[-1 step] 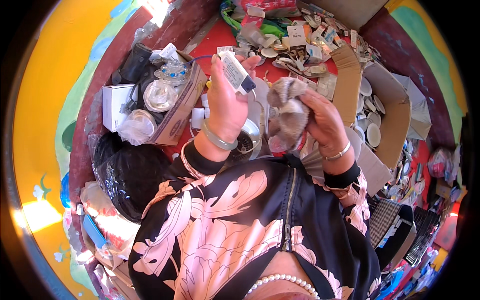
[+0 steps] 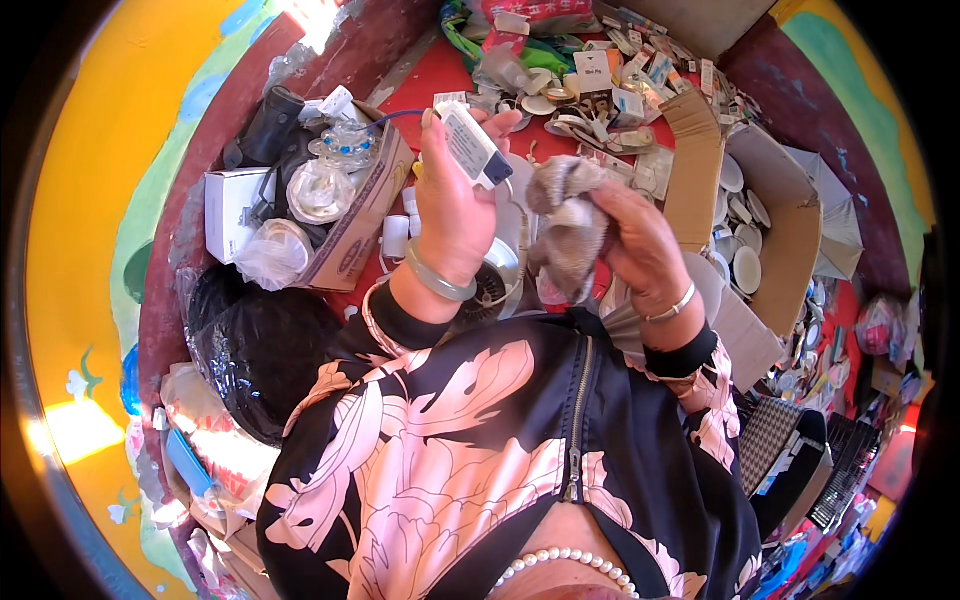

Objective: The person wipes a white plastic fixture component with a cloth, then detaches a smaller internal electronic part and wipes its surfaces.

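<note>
My left hand [image 2: 448, 222] is raised near the middle, closed round a small white box-shaped LED driver [image 2: 466, 142]. The driver has a dark end, a printed label and a dark cable running off to the left. To its right, my right hand [image 2: 646, 248] grips a crumpled grey-brown striped cloth [image 2: 572, 232] between thumb and fingers. The cloth hangs a short way from the driver, apart from it. Below and between the hands sits a round white lamp fitting [image 2: 498, 268] with a dark finned part, partly hidden by my left wrist.
At left stands a carton [image 2: 352, 222] of wrapped lamps, with a black plastic bag [image 2: 262, 350] nearer me. An open cardboard box [image 2: 790, 215] at right holds white discs. Small packages and round lights [image 2: 600, 90] are heaped at the back on red cloth.
My right hand and the cloth have shifted slightly left, toward the driver. My left hand and the driver stay in place.
</note>
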Demonstrator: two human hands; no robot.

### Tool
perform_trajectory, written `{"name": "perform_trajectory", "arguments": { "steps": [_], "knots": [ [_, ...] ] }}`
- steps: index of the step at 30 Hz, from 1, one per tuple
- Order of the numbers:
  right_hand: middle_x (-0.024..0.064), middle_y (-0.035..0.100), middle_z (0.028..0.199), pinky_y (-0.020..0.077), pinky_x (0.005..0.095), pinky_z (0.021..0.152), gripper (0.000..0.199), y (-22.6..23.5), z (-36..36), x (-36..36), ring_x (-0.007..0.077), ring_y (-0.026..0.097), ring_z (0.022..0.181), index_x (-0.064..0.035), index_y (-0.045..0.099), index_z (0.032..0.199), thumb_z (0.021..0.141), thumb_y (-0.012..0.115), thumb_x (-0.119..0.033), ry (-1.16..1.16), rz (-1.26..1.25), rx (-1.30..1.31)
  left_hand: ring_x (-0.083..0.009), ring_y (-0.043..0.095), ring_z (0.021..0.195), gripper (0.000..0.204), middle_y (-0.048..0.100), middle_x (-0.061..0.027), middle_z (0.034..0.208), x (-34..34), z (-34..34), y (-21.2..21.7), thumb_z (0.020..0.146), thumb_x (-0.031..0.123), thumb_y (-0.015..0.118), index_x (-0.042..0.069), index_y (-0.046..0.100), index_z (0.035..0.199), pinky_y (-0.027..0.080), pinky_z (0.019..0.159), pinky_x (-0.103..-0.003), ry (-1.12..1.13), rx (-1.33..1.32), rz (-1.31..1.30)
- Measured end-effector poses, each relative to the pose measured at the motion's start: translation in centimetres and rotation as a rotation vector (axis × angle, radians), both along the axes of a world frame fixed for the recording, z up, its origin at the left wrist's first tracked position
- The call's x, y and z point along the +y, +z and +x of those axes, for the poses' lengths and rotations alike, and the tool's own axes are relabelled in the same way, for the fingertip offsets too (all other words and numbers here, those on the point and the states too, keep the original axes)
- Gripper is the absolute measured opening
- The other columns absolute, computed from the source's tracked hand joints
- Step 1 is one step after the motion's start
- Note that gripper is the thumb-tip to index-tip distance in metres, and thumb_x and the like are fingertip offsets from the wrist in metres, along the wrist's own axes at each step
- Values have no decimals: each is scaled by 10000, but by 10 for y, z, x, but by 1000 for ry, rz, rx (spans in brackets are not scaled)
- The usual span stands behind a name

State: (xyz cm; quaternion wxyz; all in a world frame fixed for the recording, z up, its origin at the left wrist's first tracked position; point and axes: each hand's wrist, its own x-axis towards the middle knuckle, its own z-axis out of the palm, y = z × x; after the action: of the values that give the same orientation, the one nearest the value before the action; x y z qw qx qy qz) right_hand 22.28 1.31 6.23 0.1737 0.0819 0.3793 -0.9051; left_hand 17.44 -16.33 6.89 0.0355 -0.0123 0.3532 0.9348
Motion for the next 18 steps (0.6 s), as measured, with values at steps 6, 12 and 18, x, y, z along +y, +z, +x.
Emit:
{"name": "perform_trajectory", "arguments": {
  "steps": [6, 12, 18],
  "knots": [
    [57, 607, 974, 501, 210, 677, 226, 15, 8, -21, 98, 588, 814, 1, 538, 1090, 885, 538, -94, 240, -38, 66, -183, 592, 872, 486, 625, -169, 1009, 9, 11, 3, 960, 469, 270, 29, 457, 1046, 457, 811, -315, 9, 182, -235],
    [1, 586, 813, 376, 175, 491, 245, 6, 8, -17, 46, 523, 637, -19, 567, 1046, 809, 614, -60, 232, 131, 76, -218, 564, 1017, 568, 625, -184, 1023, 16, 16, -8, 943, 512, 259, -4, 457, 1076, 404, 924, -341, -32, 361, -387],
    [-26, 572, 742, 360, 185, 510, 199, 1, 4, -18, 37, 498, 628, -22, 602, 965, 777, 642, -74, 209, 375, 109, -194, 621, 871, 502, 640, -174, 926, 16, 22, -10, 971, 417, 294, -41, 462, 1091, 477, 807, -292, -125, 293, -311]
  ]
}}
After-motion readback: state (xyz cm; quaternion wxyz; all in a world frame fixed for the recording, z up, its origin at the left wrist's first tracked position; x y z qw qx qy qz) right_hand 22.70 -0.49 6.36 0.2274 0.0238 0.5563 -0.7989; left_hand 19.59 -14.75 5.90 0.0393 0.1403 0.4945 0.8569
